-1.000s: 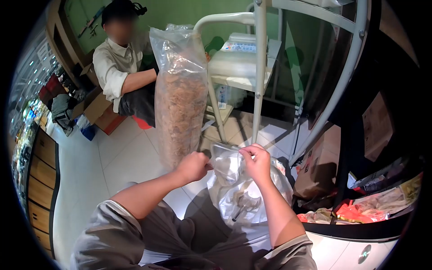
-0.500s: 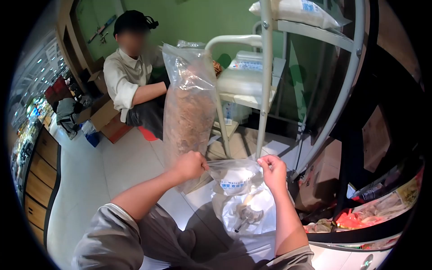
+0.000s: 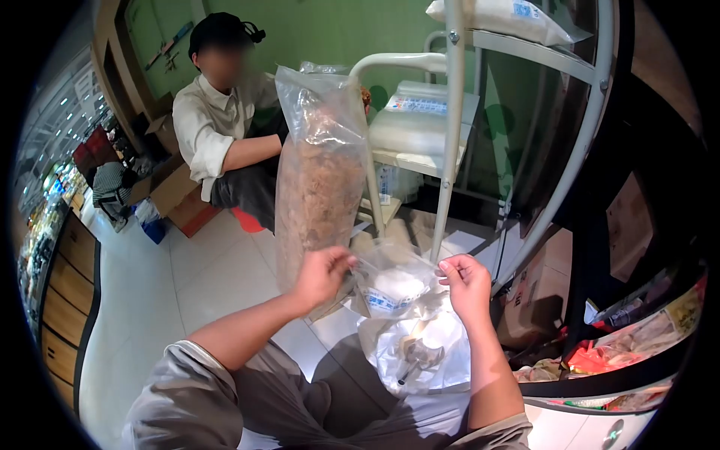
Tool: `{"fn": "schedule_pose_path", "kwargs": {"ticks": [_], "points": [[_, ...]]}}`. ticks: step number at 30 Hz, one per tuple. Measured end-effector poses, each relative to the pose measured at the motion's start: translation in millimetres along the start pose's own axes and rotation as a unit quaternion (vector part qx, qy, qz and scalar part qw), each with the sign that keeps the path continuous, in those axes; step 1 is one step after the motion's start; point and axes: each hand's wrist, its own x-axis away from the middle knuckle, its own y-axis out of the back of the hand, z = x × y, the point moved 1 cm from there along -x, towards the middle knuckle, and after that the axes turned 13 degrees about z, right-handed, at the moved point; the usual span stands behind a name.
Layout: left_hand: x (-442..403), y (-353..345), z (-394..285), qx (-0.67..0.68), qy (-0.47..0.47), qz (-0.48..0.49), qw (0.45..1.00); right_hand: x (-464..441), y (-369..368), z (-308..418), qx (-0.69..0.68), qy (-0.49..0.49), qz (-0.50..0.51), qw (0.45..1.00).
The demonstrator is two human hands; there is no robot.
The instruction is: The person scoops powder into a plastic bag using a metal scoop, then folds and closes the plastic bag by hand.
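Observation:
A small clear bag [image 3: 393,289] with white contents and blue print is stretched between my two hands. My left hand [image 3: 324,276] pinches its left top corner, and my right hand [image 3: 463,279] pinches the right one. Below it lies a larger white plastic bag [image 3: 386,352] with a metal-ended utensil [image 3: 418,358] resting in it. Just beyond my left hand stands a tall clear bag [image 3: 321,195] full of brown, flaky pieces.
A person [image 3: 225,135] in a light shirt sits behind the tall bag. A white metal step frame [image 3: 454,112] carries stacked clear bags [image 3: 412,124]. Cardboard boxes [image 3: 184,199] stand at the left, with another box [image 3: 534,289] and red packages [image 3: 600,356] at the right.
The view has shifted, so the scene sits lower than at first. Between my hands the small bag has been spread out, and its blue print now shows. My hands have moved slightly apart.

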Motion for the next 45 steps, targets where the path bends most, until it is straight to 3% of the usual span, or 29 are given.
{"fn": "schedule_pose_path", "kwargs": {"ticks": [2,6,12,14,16,17,24,27,29,33,35,37,38,41,42,45], "points": [[-8.2,4.8,25.8,0.207,0.083,0.024,0.975,0.0,1.2,2.6,0.017,0.011,-0.003,1.0],[-2.8,-0.4,22.1,0.302,0.091,0.029,0.949,5.2,8.5,4.6,-0.015,0.012,0.002,1.0],[-5.8,-13.7,53.1,0.285,0.075,0.036,0.955,15.7,-5.8,-9.8,0.042,0.034,0.03,0.998],[-4.3,-23.1,67.0,0.275,0.061,0.048,0.958,15.6,2.1,-23.3,0.061,-0.009,0.05,0.997],[-3.2,-34.2,64.9,0.393,0.114,0.117,0.905,15.1,8.5,-33.7,0.06,-0.021,0.053,0.997],[-4.8,-41.6,67.6,0.376,0.122,0.125,0.91,14.1,11.3,-37.3,0.053,-0.045,0.049,0.996],[-17.6,-47.7,90.5,0.328,0.112,0.095,0.933,10.0,1.5,-54.9,0.065,-0.041,0.078,0.994],[-22.7,-48.0,108.4,0.405,0.101,0.116,0.901,7.5,-8.8,-52.0,0.081,-0.043,0.096,0.991],[-24.9,-44.3,116.8,0.29,0.093,0.19,0.933,5.7,-12.9,-47.3,0.07,-0.053,0.095,0.992],[-23.5,-31.5,107.9,0.24,0.055,0.203,0.948,3.0,-13.5,-54.2,0.128,-0.036,0.085,0.987],[-26.6,-18.5,90.0,0.139,0.036,0.224,0.964,2.3,-15.8,-53.7,0.171,-0.01,0.096,0.981],[-27.3,-13.8,87.7,0.15,-0.049,0.224,0.962,4.7,-18.6,-36.1,0.223,0.003,0.107,0.969],[-26.9,-16.6,82.6,0.156,-0.014,0.241,0.958,4.3,-17.1,-37.3,0.248,0.009,0.115,0.962],[-32.8,-11.6,84.4,0.026,-0.061,0.266,0.962,3.9,-21.9,-33.7,0.181,-0.013,0.122,0.976],[-35.6,-11.5,85.3,0.004,-0.036,0.294,0.955,2.7,-23.5,-28.0,0.176,-0.028,0.138,0.974],[-32.5,-9.4,85.5,0.037,-0.036,0.306,0.95,2.7,-29.9,-20.4,0.201,-0.022,0.187,0.961]]}}
